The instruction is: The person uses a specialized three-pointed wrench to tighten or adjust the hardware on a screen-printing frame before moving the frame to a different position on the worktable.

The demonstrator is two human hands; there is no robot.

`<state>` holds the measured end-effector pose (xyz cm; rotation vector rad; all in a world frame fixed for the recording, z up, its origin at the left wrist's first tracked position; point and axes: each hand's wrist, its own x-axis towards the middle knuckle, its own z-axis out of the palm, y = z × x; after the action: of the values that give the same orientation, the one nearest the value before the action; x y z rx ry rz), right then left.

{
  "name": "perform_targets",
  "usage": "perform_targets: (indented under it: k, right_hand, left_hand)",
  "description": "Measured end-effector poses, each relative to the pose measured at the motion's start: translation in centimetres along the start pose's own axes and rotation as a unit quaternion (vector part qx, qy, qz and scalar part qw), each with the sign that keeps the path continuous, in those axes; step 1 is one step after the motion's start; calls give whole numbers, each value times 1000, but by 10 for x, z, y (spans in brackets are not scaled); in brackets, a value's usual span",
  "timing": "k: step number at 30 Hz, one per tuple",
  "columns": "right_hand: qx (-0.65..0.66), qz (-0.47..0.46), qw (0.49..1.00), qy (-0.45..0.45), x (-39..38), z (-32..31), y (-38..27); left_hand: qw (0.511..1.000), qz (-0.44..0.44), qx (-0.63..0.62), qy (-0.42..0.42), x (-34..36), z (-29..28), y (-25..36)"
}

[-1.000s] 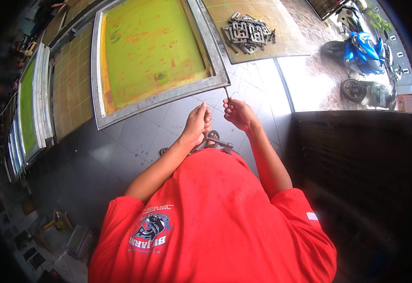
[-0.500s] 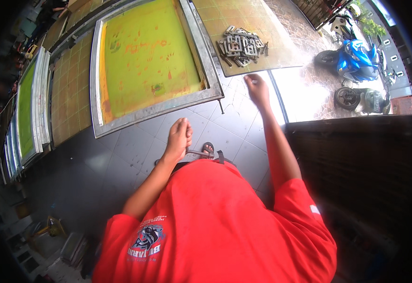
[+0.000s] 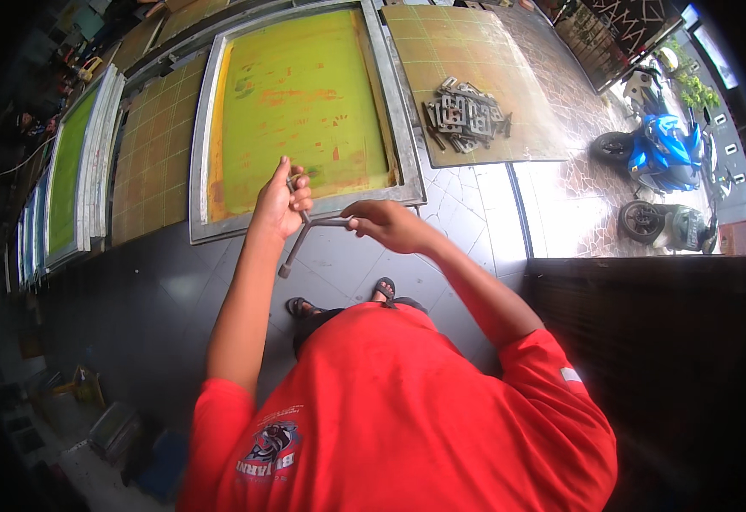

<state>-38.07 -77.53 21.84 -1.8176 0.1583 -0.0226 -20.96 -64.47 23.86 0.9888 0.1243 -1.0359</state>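
My left hand (image 3: 281, 203) is closed around the upper end of a metal cross wrench (image 3: 303, 229), hiding that end in my fist. My right hand (image 3: 387, 226) pinches the tip of its side arm, so the tip is covered too. The long arm hangs free, slanting down over the grey floor (image 3: 134, 282). Behind it lies a green printing screen (image 3: 300, 94). My shirt (image 3: 390, 418) hides most of my sandals (image 3: 383, 290).

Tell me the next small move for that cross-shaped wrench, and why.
Probably lower the cross-shaped wrench toward the framed green screen on the floor. Left hand grips one arm, right hand another, and the tool hangs in the air above the frame's near edge, touching nothing else.
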Motion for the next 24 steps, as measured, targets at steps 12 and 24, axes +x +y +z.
perform_targets:
  k: [12, 24]
  right_hand:
    - [-68, 92, 962, 246, 126, 20, 64]
    - [-342, -25, 901, 265, 128, 21, 68]
  left_hand:
    - [901, 284, 306, 117, -20, -48, 5]
    - [907, -62, 266, 322, -148, -332, -215]
